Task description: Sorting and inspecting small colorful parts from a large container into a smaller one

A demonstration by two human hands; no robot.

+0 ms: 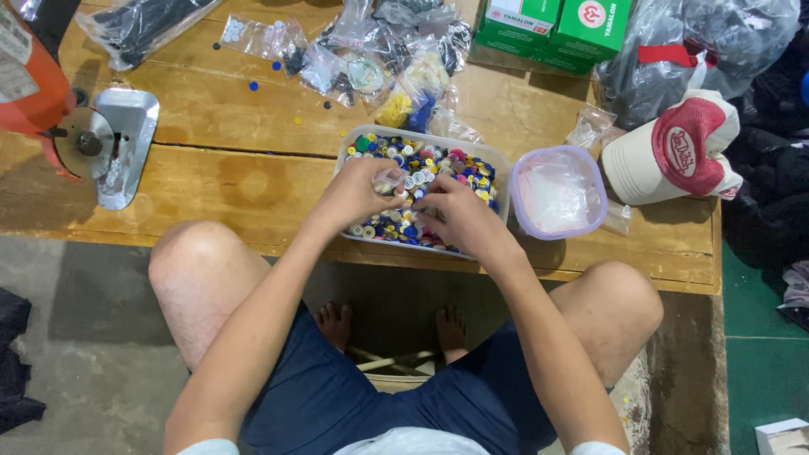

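The buttons (pixel 425 168) in the clear tub (pixel 497 160) are many colours — blue, yellow, white, pink and green. The lid (pixel 557 192) has a purple rim. The cap (pixel 674 152) is red and cream, the boxes (pixel 556 29) green, the table (pixel 227 160) brown, the shorts (pixel 337 396) dark blue.

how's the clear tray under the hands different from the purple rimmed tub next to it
The clear tray is rectangular and heaped with mixed-colour buttons; the purple-rimmed tub is a rounded square holding only something pale and crumpled, perhaps a plastic bag. The left hand and right hand are both in the tray, while the tub sits untouched. The tray looks larger. Both rest on the wooden table.
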